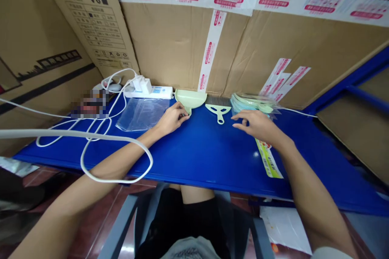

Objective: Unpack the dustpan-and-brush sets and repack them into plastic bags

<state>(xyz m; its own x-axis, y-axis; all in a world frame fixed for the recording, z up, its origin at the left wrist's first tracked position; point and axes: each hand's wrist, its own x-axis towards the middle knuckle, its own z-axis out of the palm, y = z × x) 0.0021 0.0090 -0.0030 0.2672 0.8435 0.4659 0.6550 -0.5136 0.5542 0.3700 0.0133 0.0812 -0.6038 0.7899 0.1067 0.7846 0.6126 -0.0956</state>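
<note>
A pale green dustpan (191,98) lies at the back of the blue table. My left hand (172,119) is at the dustpan's short handle, thumb and fingers pinched around its end and partly hiding it. To the right of the dustpan rests a small pale green brush (219,110) with dark bristles against the cardboard and its cut-out handle towards me. My right hand (258,125) hovers right of the brush, thumb and fingers apart with nothing between them. Just behind it sits a clear-wrapped bundle (252,102) of pale green and light blue pieces, partly covered by the hand.
Clear plastic bags (144,114) lie left of my left hand, before a white power strip (162,91). A looping white cable (118,181) crosses my left forearm in view. A green-and-yellow printed card (269,160) lies under my right wrist. Cardboard (176,48) walls the table's back.
</note>
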